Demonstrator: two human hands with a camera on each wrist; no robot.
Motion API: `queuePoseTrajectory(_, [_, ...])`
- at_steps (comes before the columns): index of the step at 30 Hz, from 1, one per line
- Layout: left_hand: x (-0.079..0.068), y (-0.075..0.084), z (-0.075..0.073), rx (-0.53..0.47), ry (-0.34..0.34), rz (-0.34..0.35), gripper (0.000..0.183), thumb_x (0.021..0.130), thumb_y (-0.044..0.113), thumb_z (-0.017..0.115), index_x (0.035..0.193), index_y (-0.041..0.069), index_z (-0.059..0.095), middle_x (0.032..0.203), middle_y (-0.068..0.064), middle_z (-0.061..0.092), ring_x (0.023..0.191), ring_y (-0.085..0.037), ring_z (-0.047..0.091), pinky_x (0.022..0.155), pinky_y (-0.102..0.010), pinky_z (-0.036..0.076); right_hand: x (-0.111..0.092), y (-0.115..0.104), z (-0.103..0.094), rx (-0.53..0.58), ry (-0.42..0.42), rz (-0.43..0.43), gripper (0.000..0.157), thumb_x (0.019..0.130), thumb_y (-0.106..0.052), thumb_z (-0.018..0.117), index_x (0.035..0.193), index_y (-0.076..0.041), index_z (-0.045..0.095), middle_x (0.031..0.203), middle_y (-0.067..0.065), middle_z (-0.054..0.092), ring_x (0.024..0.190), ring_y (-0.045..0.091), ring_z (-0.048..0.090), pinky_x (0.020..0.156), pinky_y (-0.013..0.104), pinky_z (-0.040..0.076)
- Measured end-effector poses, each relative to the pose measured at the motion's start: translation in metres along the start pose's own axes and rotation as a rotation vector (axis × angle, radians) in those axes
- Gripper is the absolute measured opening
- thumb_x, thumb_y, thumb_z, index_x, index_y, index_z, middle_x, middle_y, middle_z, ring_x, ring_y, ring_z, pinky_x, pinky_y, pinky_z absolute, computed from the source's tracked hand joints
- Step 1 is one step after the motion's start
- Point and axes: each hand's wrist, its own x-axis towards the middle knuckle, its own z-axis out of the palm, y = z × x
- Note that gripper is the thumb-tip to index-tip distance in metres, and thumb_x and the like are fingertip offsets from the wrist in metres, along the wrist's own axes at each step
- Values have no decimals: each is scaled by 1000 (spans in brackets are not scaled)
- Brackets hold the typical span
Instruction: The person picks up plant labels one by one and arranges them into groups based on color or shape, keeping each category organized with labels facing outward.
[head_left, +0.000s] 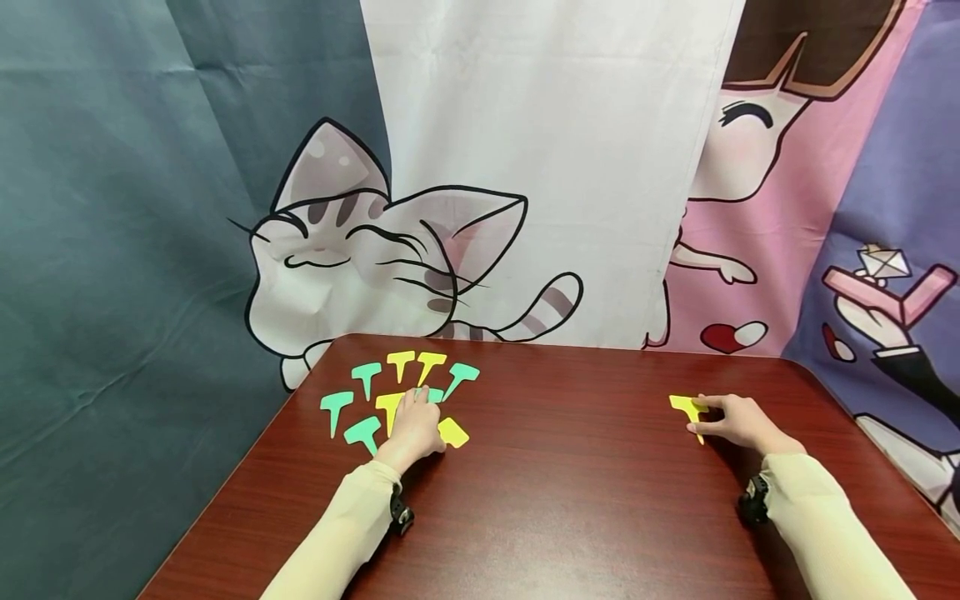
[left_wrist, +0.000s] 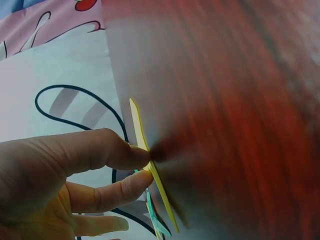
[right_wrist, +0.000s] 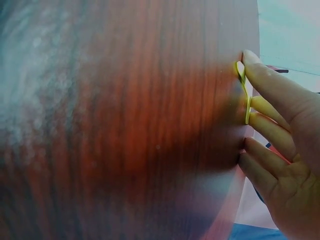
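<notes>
My left hand [head_left: 412,425] is over the cluster of T-shaped plant labels at the table's left. Its thumb and index finger pinch a yellow plant label [head_left: 453,432], whose head shows right of the hand; the left wrist view gives it edge-on, close to the tabletop. Far to the right, my right hand [head_left: 738,421] grips another yellow plant label [head_left: 684,406] between thumb and fingers, low at the table surface. Its broad head points left and its stem toward me. Other labels, such as a yellow one [head_left: 390,402], are partly covered by the left hand.
Around the left hand lie several green labels, including one at the far left [head_left: 336,405] and one at the back right [head_left: 463,373], plus two yellow labels [head_left: 401,359] behind. The dark red wooden table [head_left: 555,467] meets a printed cartoon curtain [head_left: 600,167] at the back.
</notes>
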Motion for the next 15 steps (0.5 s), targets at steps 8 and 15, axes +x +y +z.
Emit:
queuePoseTrajectory(8, [-2,-1,1,-34,20,13,29,68,25,80,57,11,57,144,-26,39,132,-42,31,111,-52,26,-1,-1,-2,0,-7,8,68,75,-42,77,120,6,61,117,35,58,105,52,55,85,62,45])
queuePoseTrajectory(15, [-4,-3,3,-41,48,21,31,68,23,80,54,11,55,142,-26,41,132,-41,32,110,-51,26,-1,-2,-2,4,-11,17,68,75,-42,77,120,6,61,118,35,58,105,52,54,86,62,44])
